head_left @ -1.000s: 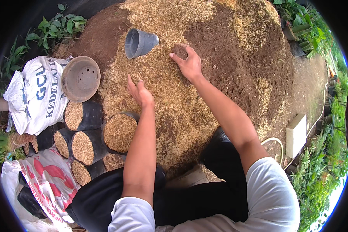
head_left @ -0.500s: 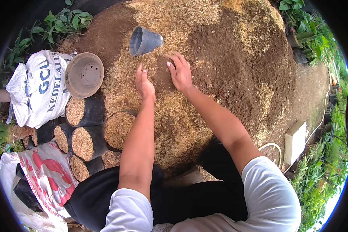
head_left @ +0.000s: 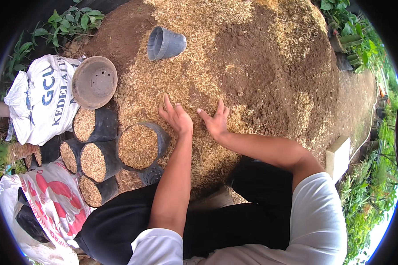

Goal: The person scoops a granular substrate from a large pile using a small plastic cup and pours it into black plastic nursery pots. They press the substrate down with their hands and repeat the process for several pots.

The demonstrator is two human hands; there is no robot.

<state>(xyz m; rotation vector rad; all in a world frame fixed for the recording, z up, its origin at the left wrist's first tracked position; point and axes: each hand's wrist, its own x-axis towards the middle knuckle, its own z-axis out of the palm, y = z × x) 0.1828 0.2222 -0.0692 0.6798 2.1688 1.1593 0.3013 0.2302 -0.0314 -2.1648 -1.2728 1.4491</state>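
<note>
My left hand (head_left: 177, 117) is over the heap, fingers apart and nothing in them. To its right, my right hand (head_left: 216, 120) is also open and empty, with thumb and fingers spread. Both are over or against the pile of brown soil mixed with pale husks (head_left: 194, 84); whether the fingertips touch it I cannot tell. Beyond them a grey plastic pot (head_left: 172, 44) lies on its side on the husks. Left of my left forearm stands a round black pot full of husks (head_left: 138, 146).
Several husk-filled black grow bags (head_left: 93, 162) stand at the left. An empty brown pot (head_left: 94, 83) leans by a white sack (head_left: 48, 99). A red-and-white sack (head_left: 53, 194) lies at lower left. At the right are a pale block (head_left: 338, 159) and green plants (head_left: 362, 216).
Both hands have drawn back toward me, away from the grey pot, which stays where it was. The round husk-filled pot is now less covered by my left arm.
</note>
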